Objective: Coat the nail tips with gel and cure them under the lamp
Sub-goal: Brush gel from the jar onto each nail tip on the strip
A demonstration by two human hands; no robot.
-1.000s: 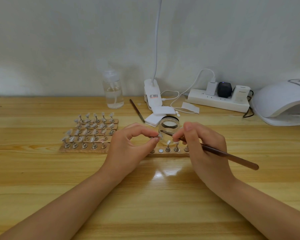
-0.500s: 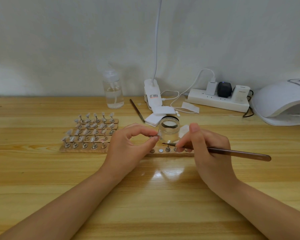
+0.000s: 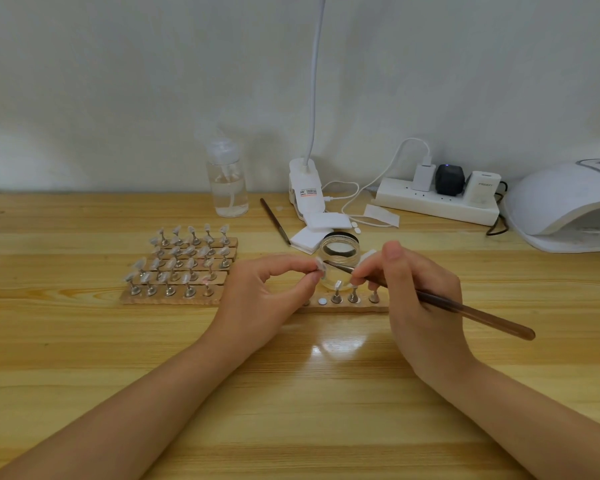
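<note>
Head view: left hand [image 3: 267,292] pinches a small pale nail tip on its stand [image 3: 321,264] between thumb and forefinger, raised just above the near wooden strip [image 3: 347,308]. Right hand [image 3: 420,299] grips a long brown-handled brush [image 3: 465,308], fingers curled round the shaft; the bristle end touches the held tip, the handle end points right and near. Just behind the hands sits a small clear glass jar [image 3: 338,252], lid off, clear gel inside; fill level can't be read. The near wooden strip holds three metal stands [image 3: 352,296], one with a white tip on it, plus one bare round metal disc [image 3: 322,301]; its left end is hidden by the left hand. Left of the hands, a wooden block of stacked strips [image 3: 181,296] carries rows of metal stands with pale nail tips [image 3: 187,252], roughly five per row. Far side: clear plastic pump bottle [image 3: 227,185], about half full of clear liquid; white clip lamp base [image 3: 305,188] with its gooseneck going up out of frame; a second dark thin brush [image 3: 274,220] lying flat on the table; a stack of white square pads [image 3: 317,228]; white power strip [image 3: 437,206] with three plugs in it. White domed curing lamp [image 3: 565,209] at far right, well apart from the hands, cut by the frame edge. All on a light wooden table [image 3: 84,358].
</note>
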